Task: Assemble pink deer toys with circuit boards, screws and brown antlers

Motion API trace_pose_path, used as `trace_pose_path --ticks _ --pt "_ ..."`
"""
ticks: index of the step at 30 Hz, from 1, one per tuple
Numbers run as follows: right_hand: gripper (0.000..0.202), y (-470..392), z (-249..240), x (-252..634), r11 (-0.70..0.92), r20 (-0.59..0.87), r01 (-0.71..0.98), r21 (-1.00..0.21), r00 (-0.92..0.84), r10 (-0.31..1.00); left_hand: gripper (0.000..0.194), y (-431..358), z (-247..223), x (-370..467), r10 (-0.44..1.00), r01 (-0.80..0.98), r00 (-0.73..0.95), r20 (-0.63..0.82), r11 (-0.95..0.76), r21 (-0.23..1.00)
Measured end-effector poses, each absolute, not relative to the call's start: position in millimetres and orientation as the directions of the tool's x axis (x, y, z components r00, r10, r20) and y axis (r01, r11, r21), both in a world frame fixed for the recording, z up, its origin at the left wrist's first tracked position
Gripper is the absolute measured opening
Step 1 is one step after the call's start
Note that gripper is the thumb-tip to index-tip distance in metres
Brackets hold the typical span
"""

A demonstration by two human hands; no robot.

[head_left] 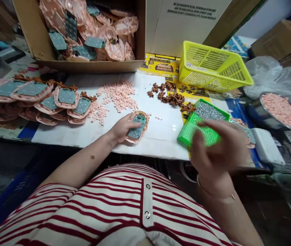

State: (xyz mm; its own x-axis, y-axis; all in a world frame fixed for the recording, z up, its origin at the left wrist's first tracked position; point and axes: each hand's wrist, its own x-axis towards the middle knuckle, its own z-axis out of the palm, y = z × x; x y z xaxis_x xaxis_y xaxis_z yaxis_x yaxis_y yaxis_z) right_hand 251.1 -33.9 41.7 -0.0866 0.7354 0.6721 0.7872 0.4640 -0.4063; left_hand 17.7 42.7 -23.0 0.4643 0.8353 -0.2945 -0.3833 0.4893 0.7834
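Observation:
My left hand [121,129] is closed around a pink plastic shell [136,136] with a grey-green panel and a small circuit area at its top. The thumb lies across the panel, and the shell is held just above the white work surface. My right hand [218,148] hovers over the near right side of a green tray [185,131] of small silvery screws [209,112]. Motion smears its fingers; thumb and forefinger point left, close to each other. Whether anything is between them cannot be made out.
Stacked pink shells [66,97] lie at left, beside loose pink pieces [121,95]. Brown pieces [173,98] lie near a yellow basket [217,80]. A carton [89,66] of shells stands behind. At right are a metal bowl [256,111] of pink pieces and a white box [266,145].

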Motion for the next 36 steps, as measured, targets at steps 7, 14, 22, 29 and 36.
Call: trace_pose_path --ticks 7,14,22,29,36 --pt "0.027 141.7 -7.7 205.5 0.171 0.23 0.985 -0.036 -0.158 0.96 0.057 41.0 -25.6 6.9 0.828 -0.453 0.443 -0.343 0.537 0.712" --pt "0.022 179.6 -24.6 213.4 0.221 0.23 0.974 -0.044 -0.206 0.951 0.053 42.9 -23.4 7.0 0.832 -0.549 0.427 -0.355 0.55 0.629" --pt "0.018 97.7 -12.1 230.4 0.103 0.125 0.207 -0.973 0.096 0.987 0.051 40.5 -22.9 4.3 0.879 -0.659 0.41 -0.245 0.471 0.586" --pt "0.03 49.1 -16.8 206.2 -0.097 -0.103 0.05 -0.994 -0.148 0.984 0.046 35.8 -27.2 8.0 0.808 -0.583 0.574 -0.135 0.519 0.625" --pt "0.041 24.1 -33.9 181.9 -0.268 -0.238 -0.165 -0.949 -0.182 0.954 0.047 38.5 -28.8 7.5 0.862 -0.661 0.484 -0.152 0.473 0.582"
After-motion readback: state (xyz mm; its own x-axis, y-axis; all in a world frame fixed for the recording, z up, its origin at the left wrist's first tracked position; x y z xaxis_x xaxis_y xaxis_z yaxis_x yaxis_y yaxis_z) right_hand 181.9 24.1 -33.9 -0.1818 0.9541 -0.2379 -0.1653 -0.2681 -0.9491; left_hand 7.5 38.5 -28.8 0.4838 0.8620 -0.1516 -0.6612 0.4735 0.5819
